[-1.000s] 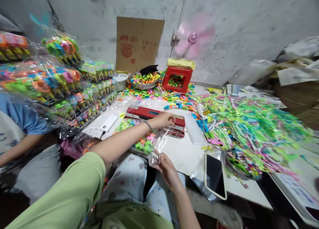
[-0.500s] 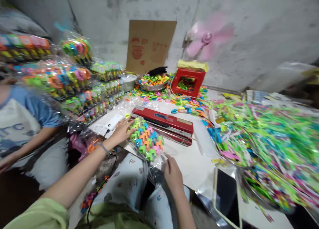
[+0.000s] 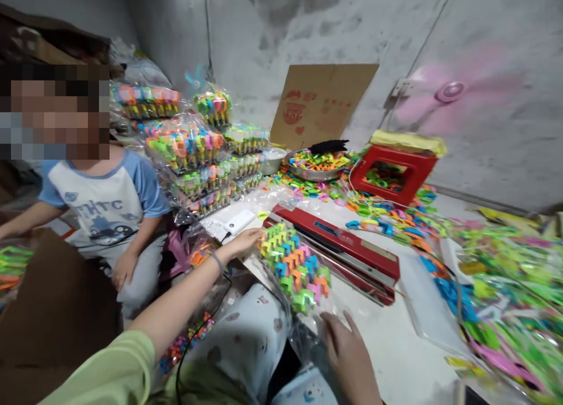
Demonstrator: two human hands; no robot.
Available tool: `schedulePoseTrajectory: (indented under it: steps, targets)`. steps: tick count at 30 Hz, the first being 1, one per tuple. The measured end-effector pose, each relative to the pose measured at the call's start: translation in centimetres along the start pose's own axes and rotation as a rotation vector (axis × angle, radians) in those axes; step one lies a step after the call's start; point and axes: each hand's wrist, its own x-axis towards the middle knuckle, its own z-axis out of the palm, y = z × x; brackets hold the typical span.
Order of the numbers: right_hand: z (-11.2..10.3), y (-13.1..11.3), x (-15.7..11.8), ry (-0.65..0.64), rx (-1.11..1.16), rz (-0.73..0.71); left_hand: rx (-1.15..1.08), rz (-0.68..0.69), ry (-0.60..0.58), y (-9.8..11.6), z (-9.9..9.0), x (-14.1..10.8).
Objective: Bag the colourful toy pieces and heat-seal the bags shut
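Note:
A clear plastic bag [image 3: 294, 264] filled with rows of green, orange, blue and pink plastic pieces lies at the table's near edge, partly above my lap. My left hand [image 3: 246, 242] grips the bag's far left corner, fingers closed at its edge. At the near end, the loose clear film passes into my right hand [image 3: 347, 349], whose thumb and fingers close on it. Just beyond the bag is a long red heat sealer [image 3: 334, 240], set at a slant and almost touching it.
Packed bags [image 3: 185, 141] are stacked at left beside a seated person [image 3: 105, 199]. A white power bank [image 3: 233, 223] lies near my left hand. Behind stand a metal bowl [image 3: 319, 173], red box frame [image 3: 382, 173] and spinning pink fan [image 3: 451, 92]. Loose coloured strips [image 3: 519, 282] cover the right side.
My view has turned left, bringing the seated person further into sight. My left hand has slid from the bag's top to its far left edge. The right hand stays at the near end.

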Motion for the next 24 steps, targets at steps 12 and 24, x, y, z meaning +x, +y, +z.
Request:
schedulePoseTrajectory:
  steps: [12,24]
  targets:
    - [-1.5,-2.3,2.6,-0.290,-0.068,0.358,0.120,-0.036,0.094,0.4,-1.3,0.0]
    - [2.0,-1.0,5.3,-0.163,0.389,0.620,0.701,0.132,-0.094,4.9,2.8,5.2]
